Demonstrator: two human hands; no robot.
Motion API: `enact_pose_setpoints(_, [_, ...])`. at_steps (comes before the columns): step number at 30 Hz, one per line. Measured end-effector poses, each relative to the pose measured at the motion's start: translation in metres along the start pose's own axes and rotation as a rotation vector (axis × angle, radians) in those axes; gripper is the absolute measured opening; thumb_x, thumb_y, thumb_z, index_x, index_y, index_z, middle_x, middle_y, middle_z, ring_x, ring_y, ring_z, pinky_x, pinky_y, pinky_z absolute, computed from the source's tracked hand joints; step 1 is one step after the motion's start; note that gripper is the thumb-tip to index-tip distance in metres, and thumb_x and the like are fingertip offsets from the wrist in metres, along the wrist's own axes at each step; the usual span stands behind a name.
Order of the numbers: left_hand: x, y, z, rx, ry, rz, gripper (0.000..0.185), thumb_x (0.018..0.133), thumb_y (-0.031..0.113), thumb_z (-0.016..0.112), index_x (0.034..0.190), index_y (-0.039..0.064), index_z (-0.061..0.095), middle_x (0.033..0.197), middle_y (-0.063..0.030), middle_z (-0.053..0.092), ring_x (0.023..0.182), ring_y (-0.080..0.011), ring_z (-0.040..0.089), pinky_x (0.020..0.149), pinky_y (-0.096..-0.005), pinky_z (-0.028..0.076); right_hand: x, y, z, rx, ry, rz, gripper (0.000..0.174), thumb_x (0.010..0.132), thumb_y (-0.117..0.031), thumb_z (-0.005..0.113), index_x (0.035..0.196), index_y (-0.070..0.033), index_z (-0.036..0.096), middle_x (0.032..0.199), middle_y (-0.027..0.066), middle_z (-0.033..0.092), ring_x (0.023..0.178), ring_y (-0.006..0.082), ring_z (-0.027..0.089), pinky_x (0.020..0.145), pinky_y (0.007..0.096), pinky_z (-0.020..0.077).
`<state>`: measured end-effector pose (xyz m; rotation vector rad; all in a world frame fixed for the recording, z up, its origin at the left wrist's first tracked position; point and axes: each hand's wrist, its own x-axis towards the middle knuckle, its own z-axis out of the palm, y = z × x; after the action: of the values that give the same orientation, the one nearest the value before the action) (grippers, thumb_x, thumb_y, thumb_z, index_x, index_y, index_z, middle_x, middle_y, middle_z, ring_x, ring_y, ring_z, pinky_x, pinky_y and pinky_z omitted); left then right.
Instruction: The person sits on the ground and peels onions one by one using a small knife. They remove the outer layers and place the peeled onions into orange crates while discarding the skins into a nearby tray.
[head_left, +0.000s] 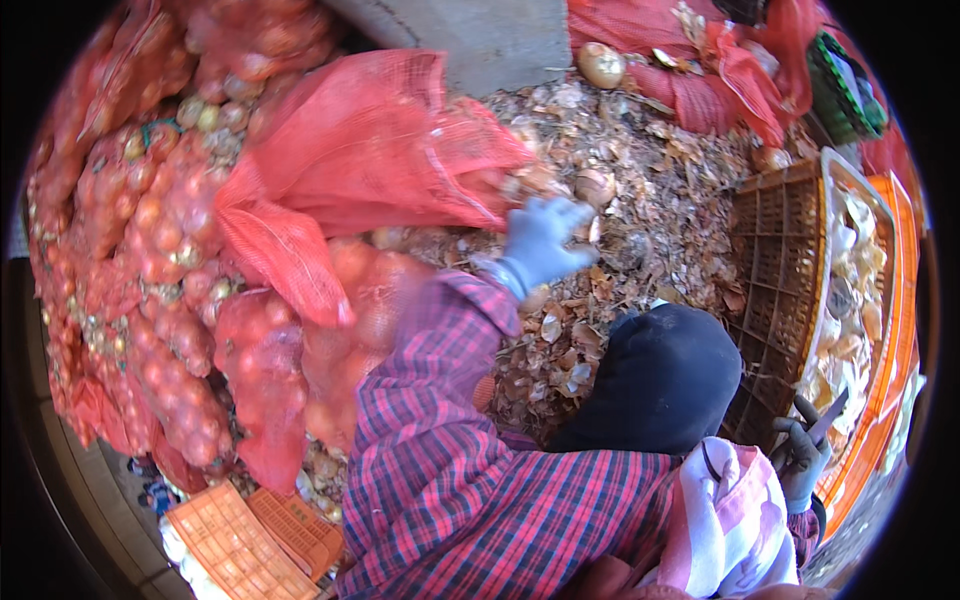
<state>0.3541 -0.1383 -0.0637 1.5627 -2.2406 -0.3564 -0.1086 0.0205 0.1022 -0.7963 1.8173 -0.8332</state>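
My left hand (546, 241), in a light blue-grey glove, reaches over a bed of dry onion skins (667, 165) with its fingers spread and nothing seen in them. Just beyond the fingertips lies an onion (596, 186). Beside that hand is the edge of a red mesh sack (375, 142), whose near end is blurred. At the far right, my right hand (802, 454), in a darker grey glove, holds a knife (829, 415) with its blade pointing up and outward. It is next to a brown plastic crate (780, 300) containing pale onions and skins (851, 330).
Full mesh sacks of onions (165, 225) are piled along the left. An orange crate (896, 300) stands behind the brown one. A grey block (502, 45) and a loose onion (601, 65) are at the top. My dark-clad knee (667, 375) rises mid-view; orange crates (244, 540) lie lower left.
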Motion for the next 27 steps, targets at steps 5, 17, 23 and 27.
enact_pose_setpoints(5, [-0.003,-0.038,-0.037,0.565,-0.248,-0.194,0.063,0.071,0.038,0.070,0.126,0.011,0.058,0.126,-0.0136,0.057,0.113,-0.0378,0.055,0.095,-0.0566,0.042,0.015,-0.001,-0.001,0.069,-0.002,0.021,0.038,0.094,-0.016,0.060,0.123,0.007,0.056,0.081,0.0089,0.070,0.039,0.0057,0.045,0.037,0.0187,0.0330])
enact_pose_setpoints(17, [-0.070,-0.212,-0.242,1.032,0.279,-0.718,0.021,0.077,0.018,0.065,0.092,0.005,0.069,0.086,-0.0199,0.070,0.084,-0.0366,0.069,0.072,-0.0484,0.055,0.029,0.002,0.001,0.108,0.043,0.093,0.032,0.089,-0.012,0.060,0.117,0.004,0.059,0.078,0.0107,0.070,0.037,0.0088,0.044,0.035,0.0195,0.0317])
enact_pose_setpoints(23, [-0.145,-0.238,-0.260,0.743,0.422,-1.182,0.028,0.078,0.021,0.067,0.100,0.003,0.066,0.094,-0.0159,0.069,0.088,-0.0312,0.067,0.076,-0.0462,0.053,0.027,-0.010,0.006,0.099,0.078,0.173,0.032,0.085,-0.010,0.060,0.114,0.004,0.059,0.075,0.0133,0.069,0.035,0.0128,0.047,0.033,0.0226,0.0364])
enact_pose_setpoints(27, [-0.170,-0.250,-0.247,0.613,0.250,-1.328,0.029,0.083,0.022,0.064,0.104,0.003,0.066,0.098,-0.0139,0.068,0.092,-0.0278,0.065,0.081,-0.0424,0.052,0.025,-0.018,0.007,0.152,0.009,0.170,0.028,0.084,-0.006,0.058,0.110,0.004,0.060,0.073,0.0145,0.069,0.036,0.0144,0.049,0.033,0.0234,0.0369])
